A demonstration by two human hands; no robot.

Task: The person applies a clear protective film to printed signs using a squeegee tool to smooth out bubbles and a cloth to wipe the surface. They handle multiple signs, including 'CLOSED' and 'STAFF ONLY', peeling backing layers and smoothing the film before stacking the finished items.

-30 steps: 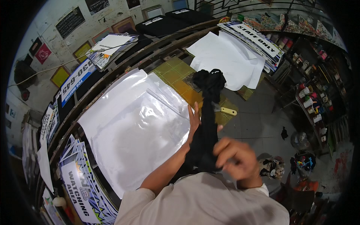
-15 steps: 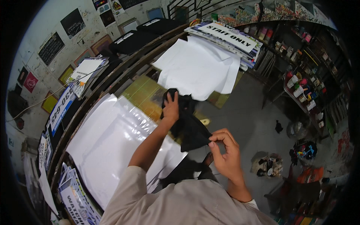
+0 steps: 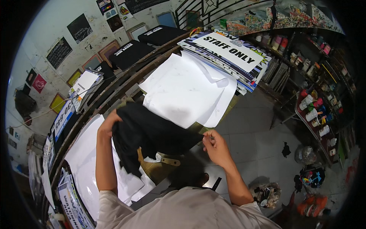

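Stretched between my two hands is a black cloth (image 3: 152,128), partly blurred and sagging in the middle. My left hand (image 3: 109,124) grips its upper left end, the fingers partly hidden behind the fabric. At the right, my right hand (image 3: 215,147) pinches a corner of it between thumb and fingertips. Under the cloth's lower edge lies a flat tool with a holed, tan handle (image 3: 170,162), perhaps a scraper, on a yellowish board (image 3: 154,174). A large white sheet (image 3: 175,87) spreads just beyond the cloth. More glossy white sheets (image 3: 85,152) lie at the left, partly covered by it.
A stack of printed signboards (image 3: 228,53) stands at the far end of the table. Folded black garments (image 3: 131,53) rest along the wall side. To the right are a small table of paint bottles (image 3: 314,114) and a bag of scraps (image 3: 268,194) on the floor.
The bunched black cloth has been lifted and spread out. My left hand has moved left with one end; my right hand has shifted slightly left and still pinches a corner. The tan handle shows more.
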